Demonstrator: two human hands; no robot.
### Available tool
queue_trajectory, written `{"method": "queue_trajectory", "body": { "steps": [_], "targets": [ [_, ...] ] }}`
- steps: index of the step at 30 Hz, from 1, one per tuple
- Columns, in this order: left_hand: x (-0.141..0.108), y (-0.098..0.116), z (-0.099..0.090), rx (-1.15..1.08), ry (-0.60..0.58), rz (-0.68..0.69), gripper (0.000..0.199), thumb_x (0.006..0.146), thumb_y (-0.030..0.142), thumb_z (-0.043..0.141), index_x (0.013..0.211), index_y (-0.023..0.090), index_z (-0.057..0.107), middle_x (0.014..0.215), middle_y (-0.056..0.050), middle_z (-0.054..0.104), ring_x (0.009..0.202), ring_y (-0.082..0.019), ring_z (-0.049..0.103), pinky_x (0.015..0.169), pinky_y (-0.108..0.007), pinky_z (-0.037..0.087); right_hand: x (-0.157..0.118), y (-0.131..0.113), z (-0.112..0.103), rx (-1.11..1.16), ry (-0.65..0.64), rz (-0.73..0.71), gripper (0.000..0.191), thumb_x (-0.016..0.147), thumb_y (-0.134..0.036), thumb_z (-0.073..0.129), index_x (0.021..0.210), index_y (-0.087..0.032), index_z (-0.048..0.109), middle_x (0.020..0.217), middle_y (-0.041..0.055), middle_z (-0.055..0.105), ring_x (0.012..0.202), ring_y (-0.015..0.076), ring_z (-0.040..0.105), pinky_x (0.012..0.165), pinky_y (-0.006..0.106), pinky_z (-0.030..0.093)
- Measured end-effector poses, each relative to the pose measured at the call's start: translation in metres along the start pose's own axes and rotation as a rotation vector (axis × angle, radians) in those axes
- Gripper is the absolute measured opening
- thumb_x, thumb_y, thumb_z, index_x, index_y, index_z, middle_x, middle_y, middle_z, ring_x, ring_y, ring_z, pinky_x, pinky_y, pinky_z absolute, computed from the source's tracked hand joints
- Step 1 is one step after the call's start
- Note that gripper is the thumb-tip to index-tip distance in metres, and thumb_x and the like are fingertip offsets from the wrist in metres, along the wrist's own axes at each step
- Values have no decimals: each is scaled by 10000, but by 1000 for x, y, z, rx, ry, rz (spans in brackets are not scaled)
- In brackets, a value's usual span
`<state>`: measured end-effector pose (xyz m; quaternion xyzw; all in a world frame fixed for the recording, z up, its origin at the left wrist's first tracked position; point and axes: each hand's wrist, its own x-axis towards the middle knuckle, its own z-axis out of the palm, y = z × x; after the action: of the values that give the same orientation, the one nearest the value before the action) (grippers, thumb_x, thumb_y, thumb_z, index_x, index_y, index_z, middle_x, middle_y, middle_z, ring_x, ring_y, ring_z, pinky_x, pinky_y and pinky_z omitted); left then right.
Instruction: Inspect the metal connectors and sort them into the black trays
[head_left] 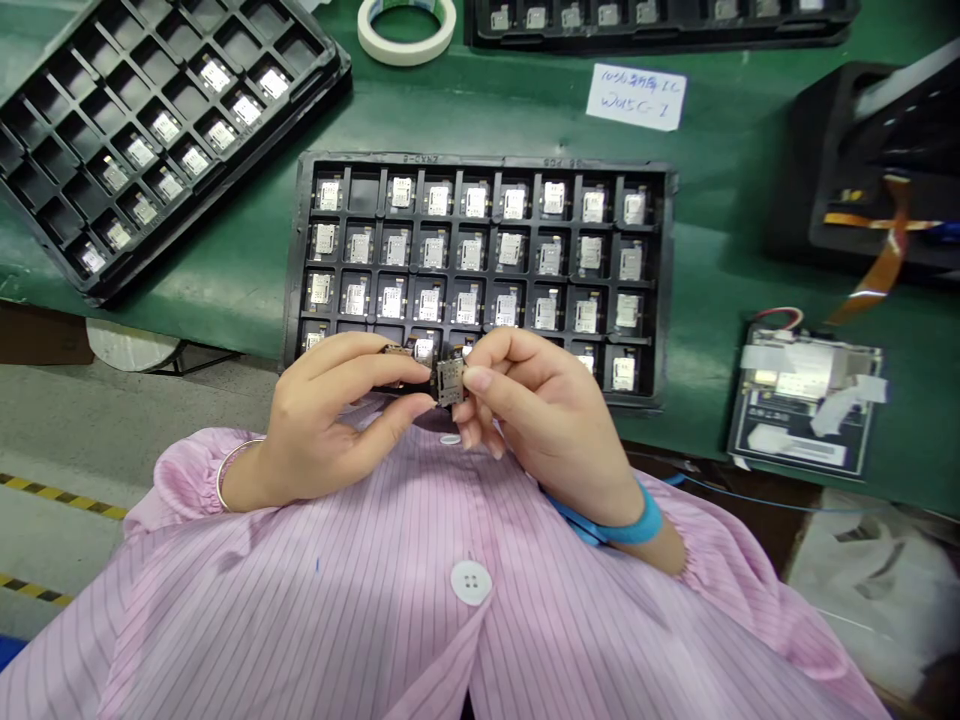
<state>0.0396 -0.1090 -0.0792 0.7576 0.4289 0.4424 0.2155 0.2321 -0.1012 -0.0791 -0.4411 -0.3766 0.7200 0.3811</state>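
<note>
"Eight modules (514,203) in the black tray's (667,290) far row of nine pockets. And hands?"

"Two, meeting over its near edge. The right hand (551,410), bent inward, pinches one silver, slotted module (450,382). The left hand (337,415) curls opposite, fingertips beside it; whether they grip, I can't tell."

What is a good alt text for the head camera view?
A right hand pinches a small metal part beside the left hand, at a black tray of similar parts. Another tray, tape and a handwritten label lie on the green table.
</note>
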Motion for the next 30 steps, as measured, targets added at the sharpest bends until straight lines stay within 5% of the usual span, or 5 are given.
{"method": "queue_trajectory", "body": {
  "steps": [4, 10, 21, 30],
  "targets": [
    [-1, 0, -2, -144, -28, -93, 197, 842, 95, 694, 1017, 180, 724, 932, -39, 714, 777, -126, 644, 564, -192, 541, 0, 2, -1, -7, 16, -24, 297, 829, -415, 777, 774, -209, 570, 608, -35, 664, 435, 91, 587, 345, 161, 389],
    [-3, -3, -3, -462, -132, -256, 427, 826, 29, 637, 1210, 206, 701, 1083, -83, 676, 860, -158, 693, 710, -252, 645, 0, 3, -3, -13, 55, -54, 224, 885, -334, 723, 775, -212, 571, 626, -29, 684, 443, 87, 592, 357, 156, 399],
    [-6, -3, -2, -504, -144, -364, 450, 860, 74, 694, 1276, 244, 675, 1188, -68, 728, 989, -199, 728, 826, -286, 656, 2, 5, -6, -9, 35, -69, 207, 898, -311, 721, 786, -204, 584, 627, -27, 692, 443, 83, 597, 357, 148, 412],
    [-7, 0, -4, -641, -162, -436, 469, 872, 60, 694, 1279, 292, 673, 1201, 3, 731, 1053, -143, 713, 934, -205, 600, 3, 9, -7, 30, 28, -85, 193, 904, -288, 717, 785, -204, 590, 620, -36, 695, 438, 76, 598, 357, 132, 419]
  ]
}}
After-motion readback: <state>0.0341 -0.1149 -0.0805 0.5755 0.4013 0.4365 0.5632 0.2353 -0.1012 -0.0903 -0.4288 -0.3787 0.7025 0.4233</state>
